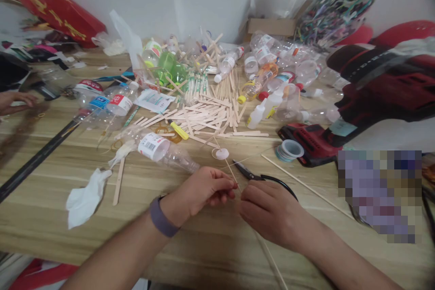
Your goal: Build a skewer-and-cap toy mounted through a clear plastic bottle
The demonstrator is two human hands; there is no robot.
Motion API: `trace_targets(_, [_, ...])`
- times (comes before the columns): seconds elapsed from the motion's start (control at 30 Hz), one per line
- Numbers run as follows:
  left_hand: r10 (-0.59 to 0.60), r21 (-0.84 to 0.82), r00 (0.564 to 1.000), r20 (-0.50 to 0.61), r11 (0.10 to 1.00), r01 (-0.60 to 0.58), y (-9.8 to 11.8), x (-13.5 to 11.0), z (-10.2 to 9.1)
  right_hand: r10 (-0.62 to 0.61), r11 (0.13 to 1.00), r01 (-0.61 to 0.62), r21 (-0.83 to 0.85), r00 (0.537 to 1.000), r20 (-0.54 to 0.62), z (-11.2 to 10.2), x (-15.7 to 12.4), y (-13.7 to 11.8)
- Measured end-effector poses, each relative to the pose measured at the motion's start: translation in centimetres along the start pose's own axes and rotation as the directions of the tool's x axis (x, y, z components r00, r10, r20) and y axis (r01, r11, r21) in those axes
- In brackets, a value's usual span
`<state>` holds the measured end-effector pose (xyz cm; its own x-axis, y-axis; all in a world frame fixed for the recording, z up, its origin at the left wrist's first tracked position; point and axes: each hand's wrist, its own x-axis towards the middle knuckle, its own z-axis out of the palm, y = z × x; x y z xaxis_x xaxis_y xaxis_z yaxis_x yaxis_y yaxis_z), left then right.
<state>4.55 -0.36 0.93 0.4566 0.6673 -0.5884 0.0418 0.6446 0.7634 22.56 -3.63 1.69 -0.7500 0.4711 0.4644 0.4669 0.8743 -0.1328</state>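
Note:
A thin wooden stick slants up through both hands from the bottom edge. My left hand, with a purple wristband, pinches the stick close to its upper part. Just below, my right hand is closed around it. A white round cap sits at the stick's upper end; whether the stick passes through it, I cannot tell. A fine thread stretches from near my left fingers toward a small spool. Black-handled scissors lie right behind my right hand, partly hidden by it.
Craft sticks are heaped mid-table among plastic bottles. A yellow-handled tool lies before them. At right stands a red-and-black power drill; another stick lies nearby. White tissue and another person's hand are at left.

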Motion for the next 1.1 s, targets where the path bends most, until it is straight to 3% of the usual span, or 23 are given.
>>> trace_targets(0.17, [-0.034,0.012,0.998,-0.049,0.999,0.035,0.3,-0.2,0.1,0.036,0.998,-0.035,-0.042,0.999,0.016,0.3,0.1,0.1])
trace_targets(0.43, [0.000,-0.022,0.999,-0.046,1.000,-0.001,0.2,0.0,0.2,0.140,0.989,-0.142,-0.048,0.988,-0.061,0.7,0.2,-0.1])
trace_targets(0.83, [0.036,-0.005,0.999,-0.002,0.999,-0.036,-0.8,0.4,0.1,0.117,0.982,-0.128,-0.139,0.990,-0.083,1.7,0.7,-1.3])
trace_targets(1.0, [0.014,0.027,1.000,-0.023,1.000,-0.014,-0.7,0.3,0.2,0.167,0.982,-0.171,-0.086,0.984,-0.058,1.9,0.8,-1.1])
trace_targets(1.1, [0.001,0.049,1.000,-0.009,0.999,-0.001,-0.6,0.2,0.1,0.216,0.976,-0.213,0.043,0.974,-0.070,2.0,0.6,-1.0])
